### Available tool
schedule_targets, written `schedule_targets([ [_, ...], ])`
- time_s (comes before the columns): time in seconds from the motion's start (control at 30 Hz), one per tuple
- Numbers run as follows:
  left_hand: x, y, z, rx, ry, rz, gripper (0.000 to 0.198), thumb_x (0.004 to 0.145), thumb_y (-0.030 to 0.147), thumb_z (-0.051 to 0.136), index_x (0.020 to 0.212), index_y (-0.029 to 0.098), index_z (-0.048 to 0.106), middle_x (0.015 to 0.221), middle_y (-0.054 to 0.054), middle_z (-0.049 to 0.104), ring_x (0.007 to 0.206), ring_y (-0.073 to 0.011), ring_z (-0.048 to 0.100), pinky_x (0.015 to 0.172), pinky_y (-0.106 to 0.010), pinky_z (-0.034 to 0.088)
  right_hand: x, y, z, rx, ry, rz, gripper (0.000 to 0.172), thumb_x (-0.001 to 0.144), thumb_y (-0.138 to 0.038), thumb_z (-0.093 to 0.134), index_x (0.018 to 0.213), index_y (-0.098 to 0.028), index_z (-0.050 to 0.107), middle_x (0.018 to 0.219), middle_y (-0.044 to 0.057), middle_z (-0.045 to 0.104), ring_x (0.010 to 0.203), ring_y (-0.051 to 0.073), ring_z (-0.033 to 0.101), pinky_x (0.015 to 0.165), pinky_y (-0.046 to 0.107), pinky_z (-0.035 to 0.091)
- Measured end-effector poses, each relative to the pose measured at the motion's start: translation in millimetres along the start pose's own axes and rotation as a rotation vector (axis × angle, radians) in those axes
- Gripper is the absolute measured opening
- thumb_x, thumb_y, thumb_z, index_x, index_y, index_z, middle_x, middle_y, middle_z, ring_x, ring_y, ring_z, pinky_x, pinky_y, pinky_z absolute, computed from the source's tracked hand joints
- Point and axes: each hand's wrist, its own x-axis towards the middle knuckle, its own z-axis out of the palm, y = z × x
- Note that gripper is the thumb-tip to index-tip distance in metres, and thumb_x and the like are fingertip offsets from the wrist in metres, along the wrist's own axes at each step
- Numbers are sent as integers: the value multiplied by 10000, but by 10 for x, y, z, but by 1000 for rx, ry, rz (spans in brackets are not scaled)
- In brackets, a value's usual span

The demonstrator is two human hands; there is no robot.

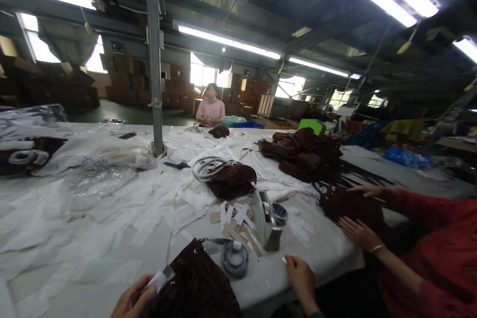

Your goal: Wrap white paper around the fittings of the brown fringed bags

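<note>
My left hand point(131, 299) is at the bottom edge, fingers closed on a white paper slip point(161, 278). It rests beside a dark brown bag point(197, 285) lying in front of me. My right hand point(301, 278) sits at the table's near edge with fingers curled, pinching a small white scrap point(284, 260). Between my hands lie a grey tape roll point(234, 259) and a metal tape dispenser point(267, 219), with white and tan paper strips point(238, 221) spread beside them.
A co-worker in a red sleeve point(428, 238) at the right presses both hands on another brown bag point(350, 206). More brown bags point(302, 151) are piled farther back, one point(231, 179) mid-table. A steel pillar point(154, 69) stands on the white-covered table point(93, 218). A person in pink point(210, 109) sits at the far side.
</note>
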Motion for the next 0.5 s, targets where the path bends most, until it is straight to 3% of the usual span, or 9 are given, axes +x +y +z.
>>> schedule_targets([
  [0.1, 28, 50, -27, 74, -86, 11, 526, 655, 637, 669, 883, 163, 690, 721, -31, 683, 762, -244, 619, 669, -278, 492, -217, -63, 23, 5, -80, -40, 382, 676, -514, 415, 579, -221, 641, 638, 106, 683, 651, 278, 622, 627, 351, 439],
  [0.17, 21, 120, -6, 130, -105, 67, 507, 714, 616, 621, 893, 145, 677, 726, -31, 658, 739, -220, 589, 662, -268, 464, -406, -310, 100, 48, -204, -101, 389, 709, -534, 442, 621, -220, 656, 637, 69, 678, 660, 258, 623, 634, 329, 452],
  [0.33, -49, 282, 132, 264, -77, 176, 380, 823, 496, 535, 882, 139, 650, 776, -38, 632, 750, -197, 551, 694, -260, 423, -1072, -1454, 274, 352, -657, -376, 363, 792, -541, 558, 764, -209, 701, 694, 21, 679, 670, 202, 624, 623, 262, 474],
  [0.43, -129, 332, 180, 322, -39, 218, 296, 844, 425, 525, 911, 160, 636, 807, -39, 650, 767, -198, 563, 714, -256, 417, -1441, -2041, 330, 516, -836, -490, 322, 832, -495, 571, 813, -204, 708, 768, 24, 699, 738, 198, 640, 676, 249, 489],
  [0.5, -183, 349, 188, 370, -28, 254, 237, 850, 374, 524, 925, 176, 630, 827, -37, 661, 771, -194, 573, 718, -252, 413, -1592, -2259, 404, 560, -900, -512, 320, 841, -485, 575, 829, -196, 712, 788, 30, 705, 755, 200, 640, 695, 251, 490],
])
